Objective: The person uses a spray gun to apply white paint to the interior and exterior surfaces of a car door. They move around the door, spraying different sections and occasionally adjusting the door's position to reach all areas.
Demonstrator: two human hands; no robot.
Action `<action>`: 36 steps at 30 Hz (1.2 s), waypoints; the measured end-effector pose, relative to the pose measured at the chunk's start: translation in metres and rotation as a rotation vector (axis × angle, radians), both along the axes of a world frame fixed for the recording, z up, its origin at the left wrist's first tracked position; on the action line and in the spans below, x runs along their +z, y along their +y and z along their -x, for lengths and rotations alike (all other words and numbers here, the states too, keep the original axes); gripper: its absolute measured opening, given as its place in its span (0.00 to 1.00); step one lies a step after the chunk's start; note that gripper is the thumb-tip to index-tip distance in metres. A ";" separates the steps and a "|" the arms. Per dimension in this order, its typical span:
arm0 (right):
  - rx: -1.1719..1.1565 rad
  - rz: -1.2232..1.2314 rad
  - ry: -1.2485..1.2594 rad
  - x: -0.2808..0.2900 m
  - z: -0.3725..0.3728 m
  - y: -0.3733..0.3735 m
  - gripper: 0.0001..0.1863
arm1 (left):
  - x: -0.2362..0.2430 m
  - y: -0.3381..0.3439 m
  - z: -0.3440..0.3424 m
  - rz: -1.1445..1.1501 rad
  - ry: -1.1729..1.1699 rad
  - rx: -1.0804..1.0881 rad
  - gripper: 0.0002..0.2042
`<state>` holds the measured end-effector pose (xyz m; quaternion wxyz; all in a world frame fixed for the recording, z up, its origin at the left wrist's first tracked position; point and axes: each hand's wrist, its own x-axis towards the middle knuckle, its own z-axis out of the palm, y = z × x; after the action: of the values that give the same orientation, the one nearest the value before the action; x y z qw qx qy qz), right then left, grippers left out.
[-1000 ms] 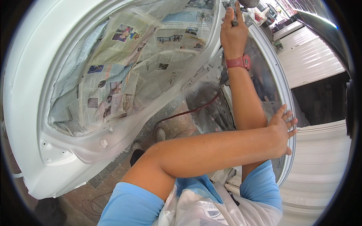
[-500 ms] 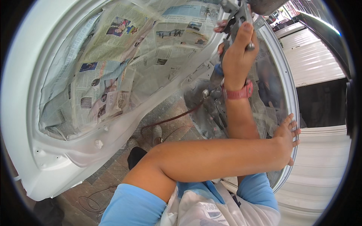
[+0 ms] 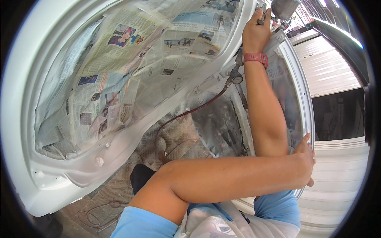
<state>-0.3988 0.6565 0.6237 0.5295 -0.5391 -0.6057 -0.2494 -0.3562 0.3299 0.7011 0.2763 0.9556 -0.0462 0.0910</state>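
A spray gun (image 3: 260, 19) is gripped in my right hand (image 3: 255, 35), at the top of the view; a red watch (image 3: 256, 58) circles that wrist. Its grey metal cup (image 3: 283, 8) shows beyond my fingers, while much of the gun is hidden. Below the wrist, a round gauge (image 3: 237, 79) joins the gun to a dark red hose (image 3: 198, 107). My left arm crosses in front of my body to the right. There my left hand (image 3: 304, 160) wraps its fingers over the outer edge of a white car door (image 3: 303, 93), partly covered with newspaper.
Along the left, a large white car panel (image 3: 18, 119) frames an opening masked with newspaper (image 3: 99, 87). The hose trails to a patterned floor (image 3: 178, 137), near a shoe (image 3: 160, 144). Loose cable coils (image 3: 89, 216) lie lower left. White corrugated metal (image 3: 337, 170) stands at right.
My right hand has moved up and away with the spray gun, turning it so the gauge and more of the hose show. My left hand still grips the door edge.
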 end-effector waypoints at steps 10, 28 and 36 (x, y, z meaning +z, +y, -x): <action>-0.052 0.011 0.072 0.004 -0.010 0.030 0.35 | 0.002 0.012 0.014 0.080 -0.030 -0.049 0.50; 0.857 0.258 0.295 -0.029 0.065 -0.161 0.35 | -0.024 -0.003 0.017 0.120 -0.242 0.076 0.48; 0.289 0.253 0.138 -0.023 0.036 -0.089 0.34 | -0.017 -0.002 0.014 -0.042 -0.217 0.115 0.46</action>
<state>-0.4344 0.5675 0.6010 0.5282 -0.5245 -0.6655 -0.0552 -0.3703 0.3280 0.6838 0.2438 0.9468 -0.0229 0.2088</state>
